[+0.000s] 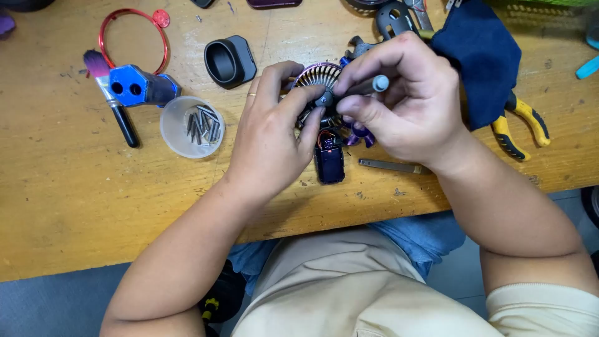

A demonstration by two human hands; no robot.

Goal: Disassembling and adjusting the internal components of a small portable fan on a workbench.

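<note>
The left hand grips the small fan beside the clear dish; the right hand pinches a screwdriver at its hub. A slip could gouge the blades.

Left of the hands we see a clear cup of metal bits, a blue block, a brush and a red ring. Above them lies a black oval ring. To the right we find a dark cloth over yellow pliers.
</note>
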